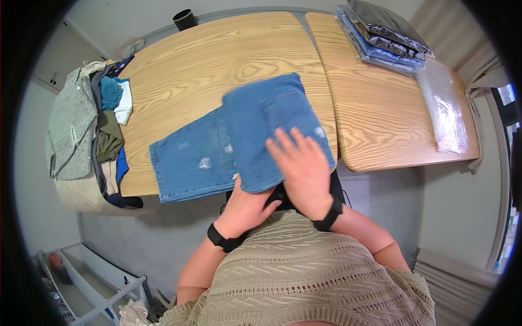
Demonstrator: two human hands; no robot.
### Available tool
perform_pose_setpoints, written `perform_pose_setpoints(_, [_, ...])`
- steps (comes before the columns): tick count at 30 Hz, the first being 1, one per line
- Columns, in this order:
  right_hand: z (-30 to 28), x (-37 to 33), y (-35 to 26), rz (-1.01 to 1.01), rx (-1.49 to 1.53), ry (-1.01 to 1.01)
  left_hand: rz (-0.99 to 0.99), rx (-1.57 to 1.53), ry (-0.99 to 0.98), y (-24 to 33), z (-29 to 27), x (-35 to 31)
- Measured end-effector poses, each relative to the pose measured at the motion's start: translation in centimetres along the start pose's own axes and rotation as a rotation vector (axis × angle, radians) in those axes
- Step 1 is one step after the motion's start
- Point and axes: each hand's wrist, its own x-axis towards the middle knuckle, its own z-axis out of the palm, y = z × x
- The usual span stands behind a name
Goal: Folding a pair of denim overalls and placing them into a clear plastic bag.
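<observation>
A pair of blue jeans (191, 155) with frayed patches lies on the wooden table, its upper part folded back over the legs. The leg end points left, and the folded part is at the right, close to the table's front edge. My right hand (302, 168) rests on top of the folded denim with its fingers spread. At the front edge my left hand (247, 204) reaches under the fold; its fingertips are hidden beneath the denim, while the thumb shows outside. Each wrist wears a black band.
Plastic-wrapped folded garments (386, 38) are stacked at the far right, with clear plastic bags (443, 108) beside them. Loose clothes (76, 127) pile up along the left edge. A black cup-shaped container (185, 20) stands behind the table. A gap (321, 54) separates two tabletops. Grey bins (89, 277) stand lower left.
</observation>
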Motion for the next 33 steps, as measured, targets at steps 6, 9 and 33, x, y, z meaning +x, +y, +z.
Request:
perform_pose_setpoints(6, [2.5,-0.2,-1.1,-0.073,0.027,-0.001,-0.081,-0.084,-0.109,-0.2,0.4,-0.4])
perform_pose_setpoints(9, [2.4,-0.1,-1.1,-0.079,0.034,-0.002,-0.056,-0.087,-0.081,-0.6,0.8,-0.6])
perform_pose_setpoints(33, [3.5,0.7,-0.4,0.044,0.364,0.075,-0.951,-0.377,1.399,-7.8,-2.1,-12.3])
